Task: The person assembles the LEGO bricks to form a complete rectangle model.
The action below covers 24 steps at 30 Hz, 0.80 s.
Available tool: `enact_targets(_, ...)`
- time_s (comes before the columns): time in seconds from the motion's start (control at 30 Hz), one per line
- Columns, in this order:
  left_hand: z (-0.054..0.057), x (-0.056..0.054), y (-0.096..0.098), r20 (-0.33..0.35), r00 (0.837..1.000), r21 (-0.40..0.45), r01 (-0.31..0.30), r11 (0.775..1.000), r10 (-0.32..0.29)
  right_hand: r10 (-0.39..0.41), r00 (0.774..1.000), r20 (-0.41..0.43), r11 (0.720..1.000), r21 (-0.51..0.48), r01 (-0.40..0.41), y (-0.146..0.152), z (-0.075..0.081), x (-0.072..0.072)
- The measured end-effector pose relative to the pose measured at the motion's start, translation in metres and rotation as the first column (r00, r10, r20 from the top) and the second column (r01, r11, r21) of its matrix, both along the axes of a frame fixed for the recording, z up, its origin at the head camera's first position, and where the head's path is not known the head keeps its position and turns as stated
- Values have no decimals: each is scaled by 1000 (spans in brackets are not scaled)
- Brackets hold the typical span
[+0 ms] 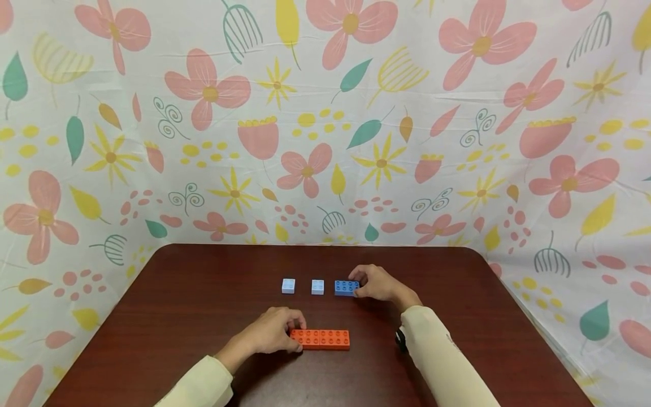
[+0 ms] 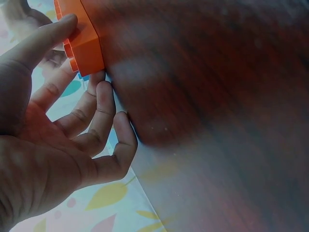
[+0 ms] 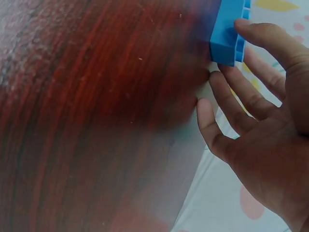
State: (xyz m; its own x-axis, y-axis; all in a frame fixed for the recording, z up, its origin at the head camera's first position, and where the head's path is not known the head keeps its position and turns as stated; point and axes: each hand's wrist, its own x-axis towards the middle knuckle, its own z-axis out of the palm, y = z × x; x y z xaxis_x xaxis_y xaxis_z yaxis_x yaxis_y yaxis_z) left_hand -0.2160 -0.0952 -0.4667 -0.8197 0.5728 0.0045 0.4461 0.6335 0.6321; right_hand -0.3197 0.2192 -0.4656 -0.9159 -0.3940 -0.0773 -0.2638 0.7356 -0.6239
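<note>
A row of orange building bricks, with a seam near its middle, lies on the table close to me. My left hand pinches its left end, thumb on the near side and fingers on the far side. The left wrist view shows the thumb pressed on the orange side. Farther back, my right hand pinches the right end of a blue building brick with studs on top. In the right wrist view the thumb touches the blue brick's side, while the lower fingers curve loosely.
Two small pale-blue bricks, a left one and a right one, sit in line with the blue brick, to its left. The dark wooden table has rounded far corners. A flowered cloth hangs behind and around it.
</note>
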Motion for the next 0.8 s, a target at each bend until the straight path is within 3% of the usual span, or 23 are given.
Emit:
enact_targets(0.47,-1,0,1,-5,1000,3,-1,1000,1,-17,1000,-19,999,27,18,-3,-6,3)
enact_targets(0.8,-1,-2,0,13,1000,-7,-3,1000,4,38,999,-27,999,11,-38,-5,1,17)
